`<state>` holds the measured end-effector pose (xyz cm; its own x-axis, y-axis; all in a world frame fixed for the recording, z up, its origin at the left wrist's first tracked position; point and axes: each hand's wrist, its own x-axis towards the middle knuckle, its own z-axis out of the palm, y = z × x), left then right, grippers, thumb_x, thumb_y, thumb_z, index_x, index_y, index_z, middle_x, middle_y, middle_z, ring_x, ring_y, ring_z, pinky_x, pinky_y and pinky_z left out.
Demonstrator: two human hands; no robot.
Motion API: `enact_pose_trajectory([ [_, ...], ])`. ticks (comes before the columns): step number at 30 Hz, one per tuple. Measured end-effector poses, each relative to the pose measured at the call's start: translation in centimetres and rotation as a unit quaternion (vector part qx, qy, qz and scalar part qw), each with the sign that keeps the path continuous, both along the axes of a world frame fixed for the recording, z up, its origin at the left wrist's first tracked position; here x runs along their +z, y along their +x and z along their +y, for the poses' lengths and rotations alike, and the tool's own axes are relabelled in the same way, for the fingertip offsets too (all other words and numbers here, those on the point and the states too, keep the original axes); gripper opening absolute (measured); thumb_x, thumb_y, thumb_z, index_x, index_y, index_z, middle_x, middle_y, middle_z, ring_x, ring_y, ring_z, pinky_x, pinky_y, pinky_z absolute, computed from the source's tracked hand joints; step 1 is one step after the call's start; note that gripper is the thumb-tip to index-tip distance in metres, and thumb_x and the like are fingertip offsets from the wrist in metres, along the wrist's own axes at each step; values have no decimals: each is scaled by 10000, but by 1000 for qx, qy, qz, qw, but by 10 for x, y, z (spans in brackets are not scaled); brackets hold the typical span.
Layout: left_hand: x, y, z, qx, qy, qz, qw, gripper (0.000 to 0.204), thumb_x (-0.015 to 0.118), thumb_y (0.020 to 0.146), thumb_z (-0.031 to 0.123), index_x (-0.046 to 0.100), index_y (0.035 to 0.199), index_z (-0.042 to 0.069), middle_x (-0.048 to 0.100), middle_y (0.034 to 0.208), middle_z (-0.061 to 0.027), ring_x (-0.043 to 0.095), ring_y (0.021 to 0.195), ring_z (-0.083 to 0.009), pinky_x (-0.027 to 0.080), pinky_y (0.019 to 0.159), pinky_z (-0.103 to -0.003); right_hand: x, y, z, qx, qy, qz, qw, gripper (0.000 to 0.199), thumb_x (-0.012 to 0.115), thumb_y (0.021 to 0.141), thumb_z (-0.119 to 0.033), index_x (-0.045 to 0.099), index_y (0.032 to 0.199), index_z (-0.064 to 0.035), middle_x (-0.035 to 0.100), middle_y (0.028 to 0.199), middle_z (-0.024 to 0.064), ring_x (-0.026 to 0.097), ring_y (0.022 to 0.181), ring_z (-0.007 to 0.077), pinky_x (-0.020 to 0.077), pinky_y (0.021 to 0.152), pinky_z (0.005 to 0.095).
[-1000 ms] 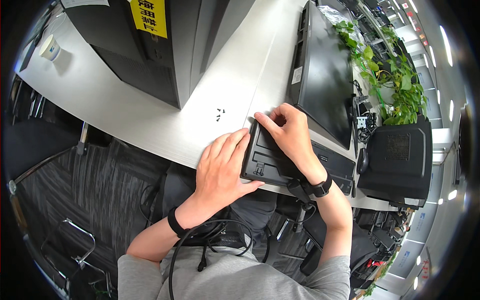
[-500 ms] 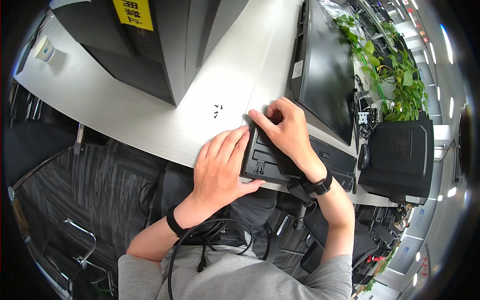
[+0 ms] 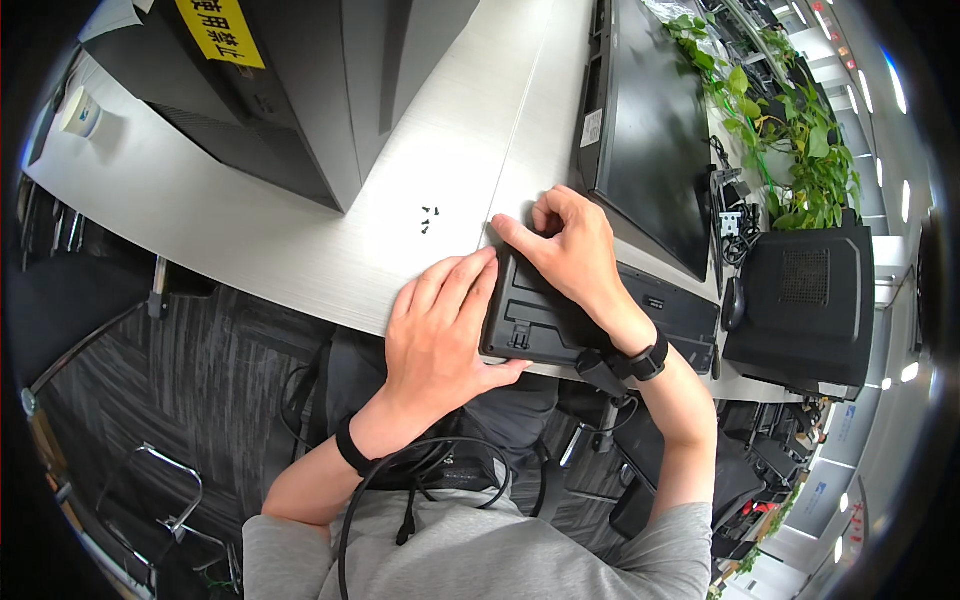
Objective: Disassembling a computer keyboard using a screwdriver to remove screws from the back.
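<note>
A black keyboard lies underside up at the table's near edge, with a small folding foot showing near its left end. My left hand is closed round that end, its fingers along the left side and its thumb at the near edge. Over the far left part is my right hand, thumb stretched toward the far corner and the other fingers curled at the far edge. Its fingertips are partly hidden. Several small black screws lie loose on the white table, beyond my left hand.
A large dark grey casing with a yellow label stands at the far left, near a paper cup. At the right are a black monitor, leafy plants, a mouse, cables and a black computer case.
My whole view has shifted slightly, so the casing and cup appear a little farther left. Both hands keep nearly the same hold on the keyboard; the screws lie as before.
</note>
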<state>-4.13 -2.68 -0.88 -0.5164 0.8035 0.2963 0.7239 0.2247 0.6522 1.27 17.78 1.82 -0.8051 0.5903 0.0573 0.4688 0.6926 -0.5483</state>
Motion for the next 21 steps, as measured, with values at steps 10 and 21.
enact_pose_trajectory([
  [10, 6, 0, -1, -7, -17, 3, 1000, 982, 973, 534, 417, 665, 1372, 9, 612, 1447, -71, 560, 1340, -267, 452, 1100, -438, -1, -3, -2, -10, -2, -10, 1000, 500, 845, 767, -385, 550, 628, -5, 605, 693, 135, 597, 624, 318, 480, 610, 449],
  [21, 2, 0, 0, -4, -5, 6, 1000, 979, 965, 537, 440, 671, 1355, -9, 620, 1446, -76, 562, 1343, -301, 442, 1087, -466, 9, -7, -2, -14, -22, -67, 997, 485, 823, 766, -386, 573, 628, 4, 618, 697, 161, 625, 648, 354, 497, 626, 464],
])
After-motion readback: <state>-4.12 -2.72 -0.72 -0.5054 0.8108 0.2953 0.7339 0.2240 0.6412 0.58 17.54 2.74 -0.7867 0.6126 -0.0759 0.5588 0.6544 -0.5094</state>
